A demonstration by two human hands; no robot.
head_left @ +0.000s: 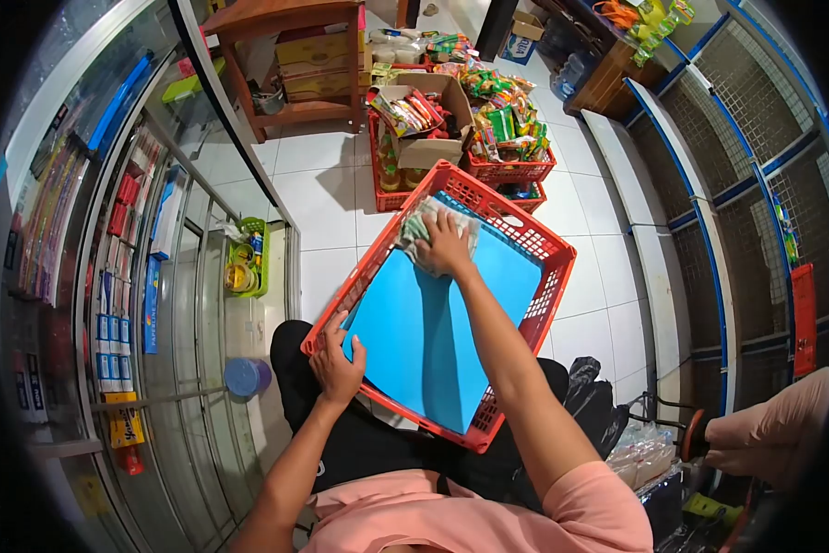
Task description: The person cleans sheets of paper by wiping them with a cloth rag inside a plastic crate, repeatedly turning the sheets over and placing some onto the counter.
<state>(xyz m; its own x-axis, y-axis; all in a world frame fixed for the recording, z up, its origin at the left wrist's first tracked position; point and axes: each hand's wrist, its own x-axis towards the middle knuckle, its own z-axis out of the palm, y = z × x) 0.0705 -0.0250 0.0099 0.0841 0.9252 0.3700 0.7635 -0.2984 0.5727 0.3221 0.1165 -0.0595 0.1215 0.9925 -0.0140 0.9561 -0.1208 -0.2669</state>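
A red plastic crate (562, 267) with latticed walls rests tilted across my lap. Its inside is covered by a flat blue sheet (387, 323), which may be a lining or a board. My right hand (447, 244) presses a crumpled pale patterned cloth (413, 229) onto the sheet near the crate's far corner, fingers spread over the cloth. At the near left corner, my left hand (338, 362) grips the crate's rim, thumb on the inner side. Some of the left fingers are partly hidden by the rim.
Beyond the crate, red crates (516, 166) and a cardboard box (442, 97) hold packaged goods on the tiled floor. A glass display case (193, 276) stands at left, with a green basket (262, 263) and a blue-lidded tub (247, 376). Metal shelving (700, 212) lines the right.
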